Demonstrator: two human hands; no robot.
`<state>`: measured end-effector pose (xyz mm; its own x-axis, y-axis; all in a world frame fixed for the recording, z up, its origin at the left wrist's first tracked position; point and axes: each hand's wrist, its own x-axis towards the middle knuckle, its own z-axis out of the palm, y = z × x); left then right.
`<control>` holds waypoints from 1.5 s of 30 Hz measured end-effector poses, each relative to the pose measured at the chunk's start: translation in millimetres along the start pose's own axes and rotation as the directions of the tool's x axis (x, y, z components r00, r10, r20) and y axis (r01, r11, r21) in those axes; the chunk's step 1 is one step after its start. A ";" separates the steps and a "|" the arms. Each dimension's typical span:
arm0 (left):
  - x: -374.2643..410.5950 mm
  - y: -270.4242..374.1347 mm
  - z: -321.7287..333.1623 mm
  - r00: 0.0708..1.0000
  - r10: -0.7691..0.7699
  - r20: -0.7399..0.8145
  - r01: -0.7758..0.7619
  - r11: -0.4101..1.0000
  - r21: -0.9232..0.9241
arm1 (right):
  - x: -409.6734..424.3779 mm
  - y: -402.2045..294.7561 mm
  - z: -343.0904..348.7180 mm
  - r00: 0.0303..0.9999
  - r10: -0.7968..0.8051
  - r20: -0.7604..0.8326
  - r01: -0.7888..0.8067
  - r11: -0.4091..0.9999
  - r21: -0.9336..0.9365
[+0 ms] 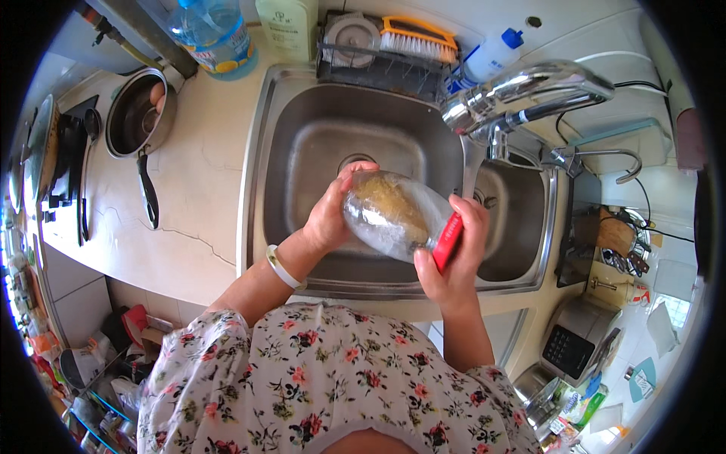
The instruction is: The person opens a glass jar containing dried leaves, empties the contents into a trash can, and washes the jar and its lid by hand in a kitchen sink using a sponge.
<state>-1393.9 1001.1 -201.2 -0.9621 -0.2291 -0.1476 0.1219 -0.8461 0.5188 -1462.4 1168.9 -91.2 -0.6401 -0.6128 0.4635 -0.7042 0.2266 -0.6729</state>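
Both hands hold a clear container (385, 210), apparently a jar, tilted over the large basin of a steel sink (317, 136). Yellowish-brown contents show through its wall; what they are I cannot tell. My left hand (332, 213) supports the rounded end, with a pale bangle at the wrist. At the other end, my right hand (462, 255) grips the red lid (448, 241), which bears writing. The lid sits against the container. Part of the round drain (356, 160) shows just beyond my left fingertips.
A chrome faucet (527, 85) reaches over the sink from the right. Behind the basin, a dark rack (385, 68) holds a scrub brush (418, 40). On the left counter stand a saucepan (116, 122) with eggs and a blue bottle (212, 40). A smaller basin (516, 227) adjoins on the right.
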 end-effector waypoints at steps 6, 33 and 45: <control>1.5 7.5 0.5 0.995 -0.011 -0.097 0.027 0.986 0.166 | -2.6 23.6 7.3 0.994 0.101 -0.030 -0.097 0.989 0.115; -2.3 -5.4 -44.2 0.956 -0.162 -0.246 0.249 0.889 0.384 | -20.0 64.0 34.8 0.810 0.553 0.198 -0.574 0.673 0.467; -11.6 8.5 -45.5 0.873 -0.462 -0.156 0.475 0.879 0.052 | 22.0 46.2 1.0 0.881 -0.337 0.331 0.402 0.903 -0.150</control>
<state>-1370.6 974.7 -233.5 -0.8581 0.1158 -0.5002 -0.3621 -0.8272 0.4297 -1508.7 1165.2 -112.7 -0.2247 -0.8670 0.4448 -0.9395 0.0717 -0.3350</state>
